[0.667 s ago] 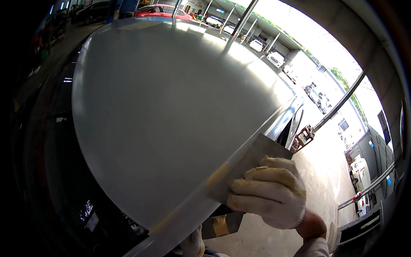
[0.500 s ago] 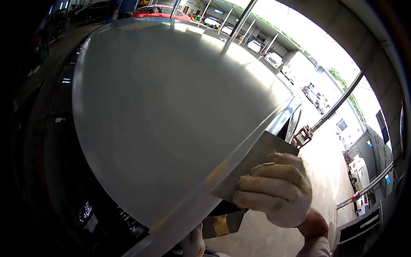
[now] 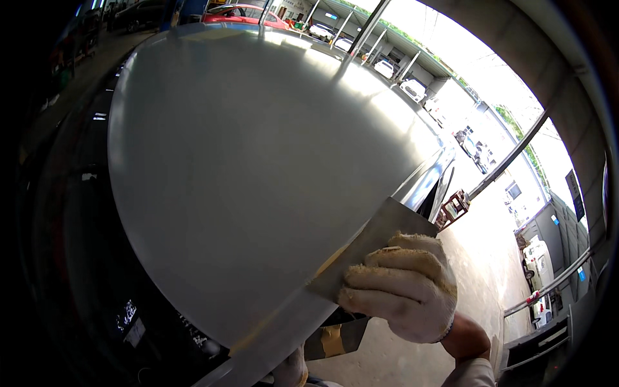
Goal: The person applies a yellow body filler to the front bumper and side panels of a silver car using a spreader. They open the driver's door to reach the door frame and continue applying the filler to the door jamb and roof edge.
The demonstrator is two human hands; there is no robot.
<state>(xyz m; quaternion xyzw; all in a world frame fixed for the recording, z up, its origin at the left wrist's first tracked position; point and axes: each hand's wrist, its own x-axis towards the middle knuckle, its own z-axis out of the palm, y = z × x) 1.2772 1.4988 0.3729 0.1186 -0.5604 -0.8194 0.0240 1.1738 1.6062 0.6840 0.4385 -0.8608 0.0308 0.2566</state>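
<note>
A grey car roof (image 3: 238,161) spreads out in front of me, with streaks of yellowish filler (image 3: 255,332) along its right edge. My right hand (image 3: 403,287), in a white glove stained tan, is closed around a flat dark-grey filler spreader (image 3: 380,235). The spreader's left edge lies against the roof's edge, over a filler streak (image 3: 332,261). Low in the picture, my gloved left hand (image 3: 293,371) is mostly hidden behind the roof edge. It grips a dark flat plate (image 3: 348,335) bearing a tan patch of filler (image 3: 333,340).
Dark glass (image 3: 84,258) lies along the roof's left side. Beyond its right side are a concrete floor (image 3: 483,258) and a dark red stand (image 3: 454,209). A red car (image 3: 245,14) and several white cars stand farther off, among slanting posts (image 3: 509,155).
My right hand and the spreader have moved left and inward, so the spreader now overlaps the filler streak on the roof edge. My left hand has dropped slightly lower.
</note>
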